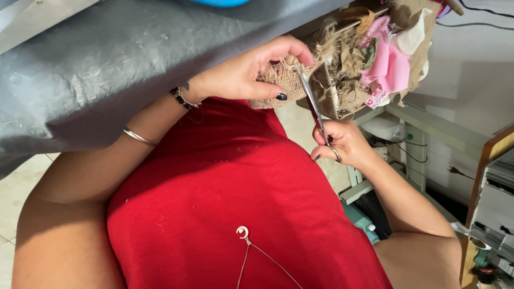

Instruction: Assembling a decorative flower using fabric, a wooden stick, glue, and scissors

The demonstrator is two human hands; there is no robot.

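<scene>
Red-clad lap lowest in view; above it, right hand grips scissors, fingers through the loops. Left hand pinches burlap piece, fingers clamped. Best held taut, short snips along the weave.

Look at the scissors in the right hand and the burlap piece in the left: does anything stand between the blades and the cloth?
Nothing visible does. The scissors in the right hand already reach the burlap piece pinched by the left hand; the blade tips meet its frayed edge.

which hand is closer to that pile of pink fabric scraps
Right. The right hand, gripping the scissors, sits just below the pink fabric scraps; the left hand, holding the burlap piece, is farther away.
</scene>
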